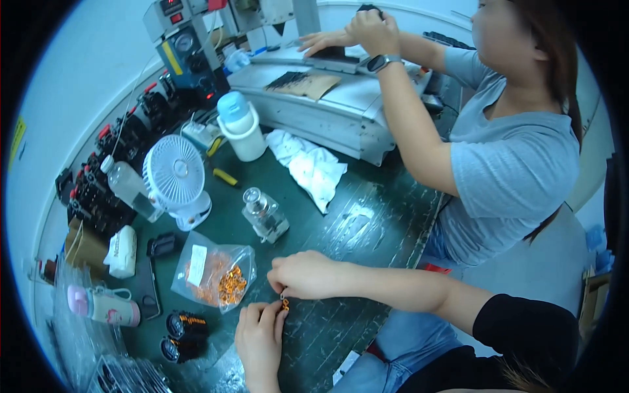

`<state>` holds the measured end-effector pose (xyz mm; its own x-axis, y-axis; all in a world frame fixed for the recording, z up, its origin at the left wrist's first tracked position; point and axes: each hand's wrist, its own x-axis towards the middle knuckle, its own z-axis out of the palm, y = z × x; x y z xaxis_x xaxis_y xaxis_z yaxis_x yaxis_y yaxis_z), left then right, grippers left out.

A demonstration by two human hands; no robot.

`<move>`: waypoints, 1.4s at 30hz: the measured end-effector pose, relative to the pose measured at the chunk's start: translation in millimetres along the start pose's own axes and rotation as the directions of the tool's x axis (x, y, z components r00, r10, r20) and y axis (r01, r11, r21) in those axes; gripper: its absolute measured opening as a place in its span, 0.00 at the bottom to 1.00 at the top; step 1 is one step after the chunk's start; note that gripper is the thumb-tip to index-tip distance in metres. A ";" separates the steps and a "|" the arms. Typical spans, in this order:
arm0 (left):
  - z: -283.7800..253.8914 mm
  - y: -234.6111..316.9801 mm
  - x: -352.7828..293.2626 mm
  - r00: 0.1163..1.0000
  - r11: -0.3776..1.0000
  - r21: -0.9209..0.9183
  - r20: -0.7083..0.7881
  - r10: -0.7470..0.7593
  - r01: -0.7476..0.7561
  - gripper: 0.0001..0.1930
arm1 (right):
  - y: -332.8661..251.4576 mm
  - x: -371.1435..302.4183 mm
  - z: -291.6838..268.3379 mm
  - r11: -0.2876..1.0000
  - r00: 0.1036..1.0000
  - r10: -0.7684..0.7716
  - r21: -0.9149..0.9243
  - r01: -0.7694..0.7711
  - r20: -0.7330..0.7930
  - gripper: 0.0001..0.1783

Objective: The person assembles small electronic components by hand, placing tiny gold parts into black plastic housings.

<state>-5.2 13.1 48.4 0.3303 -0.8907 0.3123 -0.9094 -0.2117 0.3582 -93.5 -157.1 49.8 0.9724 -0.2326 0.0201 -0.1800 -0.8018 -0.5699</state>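
Near the front of the dark green table, my left hand (259, 342) and my right hand (306, 275) meet with fingertips closed. Between them is a small orange part (285, 304) with ring-like openings, pinched from both sides; its exact kind is too small to tell. Just beyond my left hand lies a clear plastic bag (185, 296) with a white label. Several small orange parts (232, 285) like the held one are inside it. Two black cylinders (175, 349) with orange pieces around them lie left of my left hand.
A glass bottle (265, 219), white fan (175, 175), white cloth (304, 167) and blue-lidded jug (241, 131) stand or lie beyond my hands. At left are a tumbler (116, 308) and tissue pack (122, 252). A co-worker (517, 167) works at a machine (314, 98), far right.
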 end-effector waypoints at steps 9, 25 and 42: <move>3.6 1.6 3.5 0.999 0.998 -0.032 -0.003 0.051 -0.051 0.08 | -0.4 2.7 1.8 1.000 1.000 0.002 0.031 -0.003 0.024 0.05; 9.5 -1.9 7.7 0.998 0.992 -0.124 0.063 -0.021 0.029 0.05 | 7.2 3.4 -3.9 1.000 0.997 -0.024 0.010 0.023 0.070 0.06; -3.7 -10.8 4.2 0.999 0.999 -0.016 -0.001 -0.035 0.035 0.06 | -2.9 -12.9 3.0 0.942 0.906 -0.176 0.202 0.269 -0.386 0.06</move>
<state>6.9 13.1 49.2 0.3624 -0.8824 0.3001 -0.8931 -0.2366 0.3826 -105.0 -150.2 48.7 0.8551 -0.2817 0.4353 0.1224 -0.7062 -0.6974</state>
